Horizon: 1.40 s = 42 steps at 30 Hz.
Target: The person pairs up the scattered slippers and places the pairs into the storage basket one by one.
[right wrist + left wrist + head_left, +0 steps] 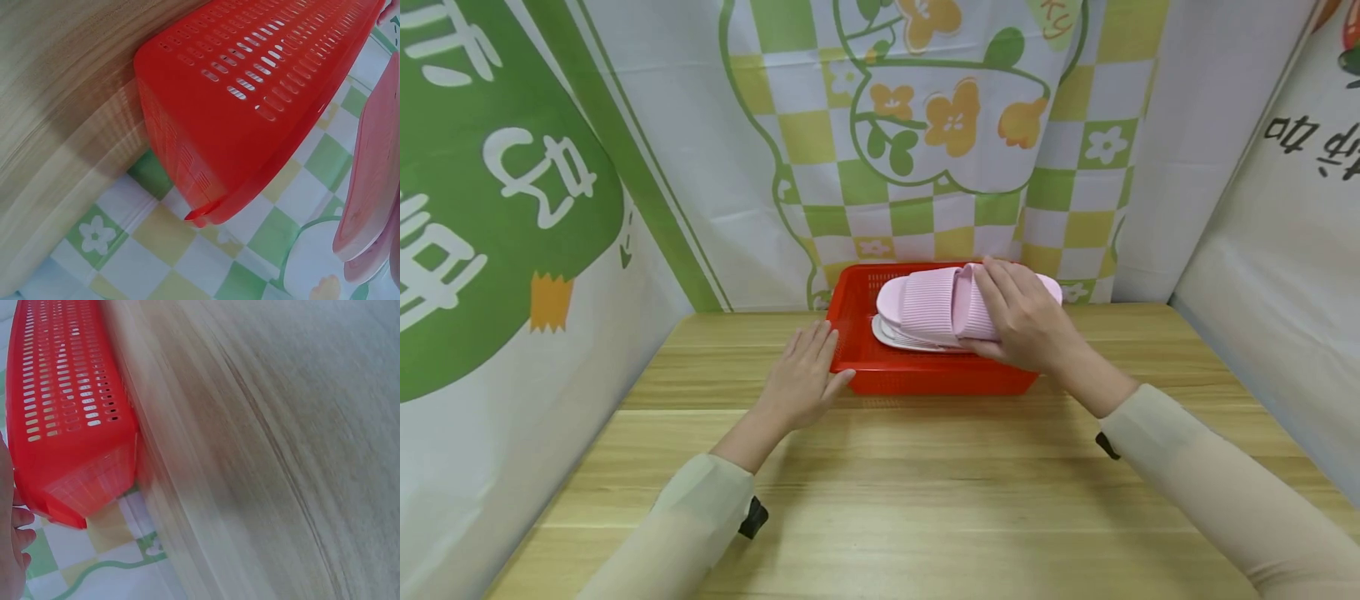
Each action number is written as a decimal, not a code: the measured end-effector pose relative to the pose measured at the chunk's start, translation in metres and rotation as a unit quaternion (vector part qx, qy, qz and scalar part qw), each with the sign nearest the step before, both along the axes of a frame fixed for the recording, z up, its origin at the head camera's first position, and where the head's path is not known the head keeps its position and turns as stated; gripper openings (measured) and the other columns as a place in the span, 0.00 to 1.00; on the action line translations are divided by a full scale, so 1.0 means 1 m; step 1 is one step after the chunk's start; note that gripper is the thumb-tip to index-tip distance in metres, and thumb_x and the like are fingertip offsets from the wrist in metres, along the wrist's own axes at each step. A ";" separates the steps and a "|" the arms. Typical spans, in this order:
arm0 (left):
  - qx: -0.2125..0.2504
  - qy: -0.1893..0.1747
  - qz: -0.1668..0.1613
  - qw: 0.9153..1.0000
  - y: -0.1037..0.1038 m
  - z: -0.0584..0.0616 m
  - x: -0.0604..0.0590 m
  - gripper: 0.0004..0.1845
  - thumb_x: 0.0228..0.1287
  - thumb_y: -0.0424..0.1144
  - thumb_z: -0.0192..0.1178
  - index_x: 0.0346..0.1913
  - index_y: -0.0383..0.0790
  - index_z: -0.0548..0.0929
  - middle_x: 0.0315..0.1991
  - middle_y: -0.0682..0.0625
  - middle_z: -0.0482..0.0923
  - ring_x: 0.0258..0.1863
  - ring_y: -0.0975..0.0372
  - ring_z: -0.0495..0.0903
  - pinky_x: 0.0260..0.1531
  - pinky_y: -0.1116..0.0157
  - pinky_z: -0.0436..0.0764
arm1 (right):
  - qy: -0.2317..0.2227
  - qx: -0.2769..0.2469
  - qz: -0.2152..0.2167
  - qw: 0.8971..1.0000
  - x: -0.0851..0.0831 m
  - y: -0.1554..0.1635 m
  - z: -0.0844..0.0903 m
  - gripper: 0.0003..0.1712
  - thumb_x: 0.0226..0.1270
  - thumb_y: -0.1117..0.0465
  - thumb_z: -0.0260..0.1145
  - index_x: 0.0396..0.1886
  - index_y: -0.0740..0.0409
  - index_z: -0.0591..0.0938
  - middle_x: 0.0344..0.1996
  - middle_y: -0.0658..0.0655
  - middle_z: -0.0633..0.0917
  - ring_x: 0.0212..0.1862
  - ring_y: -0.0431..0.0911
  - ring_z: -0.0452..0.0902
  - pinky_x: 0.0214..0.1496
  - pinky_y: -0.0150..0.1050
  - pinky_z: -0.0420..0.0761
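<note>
A pair of pink ribbed slide slippers (928, 302) is in my right hand (1028, 321), thumb on the near side and fingers over the top. In the right wrist view the pink soles (374, 169) are above the level of the basket's rim. Below them a white slipper-like item (889, 337) lies inside the red plastic basket (943, 382), mostly covered by the pink pair. My left hand (801, 375) rests at the basket's left rim with fingers fairly straight; its fingertips (24, 537) show beside the rim in the left wrist view.
The basket stands on a wooden table (925, 492) near its back edge. A checked, flower-printed cloth (917, 217) hangs right behind it. Printed cloth walls (647, 417) flank the table on both sides.
</note>
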State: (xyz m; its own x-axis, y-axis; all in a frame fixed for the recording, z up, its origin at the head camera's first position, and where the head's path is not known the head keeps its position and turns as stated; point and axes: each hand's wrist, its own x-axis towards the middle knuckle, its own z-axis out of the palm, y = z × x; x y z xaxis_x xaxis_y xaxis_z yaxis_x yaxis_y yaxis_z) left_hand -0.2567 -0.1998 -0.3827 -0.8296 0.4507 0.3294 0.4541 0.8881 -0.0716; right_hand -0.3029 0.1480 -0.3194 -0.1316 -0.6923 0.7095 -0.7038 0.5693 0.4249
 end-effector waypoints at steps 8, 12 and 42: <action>-0.012 -0.011 0.020 1.000 -0.003 -0.004 -0.003 0.37 0.74 0.55 0.45 0.69 0.24 0.62 0.70 0.31 0.59 0.71 0.43 0.55 0.71 0.49 0.48 | -0.013 0.005 -0.009 1.000 -0.008 -0.001 0.002 0.51 0.56 0.38 0.65 0.60 0.80 0.67 0.54 0.78 0.73 0.54 0.69 0.70 0.61 0.59 0.68; -0.013 -0.017 0.025 0.999 -0.002 -0.003 -0.003 0.37 0.74 0.56 0.43 0.69 0.24 0.62 0.70 0.32 0.58 0.71 0.43 0.55 0.71 0.50 0.46 | -0.019 -0.001 -0.010 1.000 -0.016 0.000 0.001 0.52 0.53 0.39 0.68 0.60 0.80 0.68 0.53 0.78 0.74 0.54 0.69 0.70 0.61 0.58 0.68; -0.009 0.001 0.021 1.000 -0.001 -0.006 -0.005 0.35 0.75 0.53 0.43 0.68 0.23 0.64 0.69 0.32 0.62 0.70 0.44 0.58 0.70 0.51 0.51 | -0.121 0.057 0.002 0.991 -0.049 -0.023 -0.018 0.49 0.55 0.41 0.71 0.62 0.75 0.69 0.56 0.74 0.74 0.59 0.66 0.69 0.66 0.56 0.64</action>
